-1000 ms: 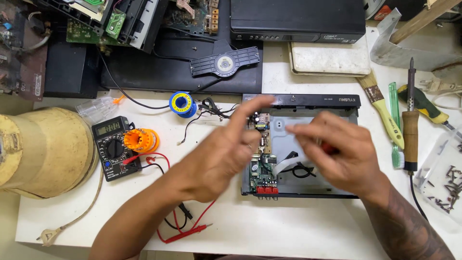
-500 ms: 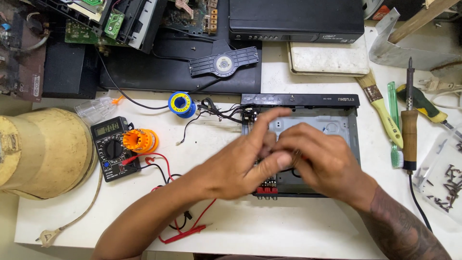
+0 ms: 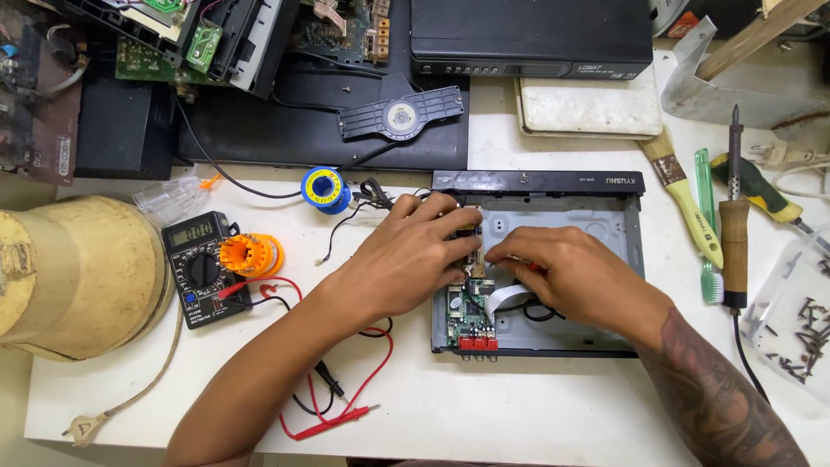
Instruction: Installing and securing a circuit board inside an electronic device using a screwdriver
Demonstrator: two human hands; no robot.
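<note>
Both grips unclear: left hand (image 3: 415,251) and right hand (image 3: 571,277) pinch over the green circuit board (image 3: 467,316) inside the open black player (image 3: 553,268).

White table (image 3: 536,406): open player case (image 3: 635,259) mid-table; left of it multimeter (image 3: 201,268), solder spool (image 3: 324,188), red leads (image 3: 346,406); right, brush (image 3: 687,203), soldering iron (image 3: 733,238).

Left hand (image 3: 415,251) and right hand (image 3: 575,277) touch the open player's (image 3: 622,216) circuit board (image 3: 467,316).
</note>
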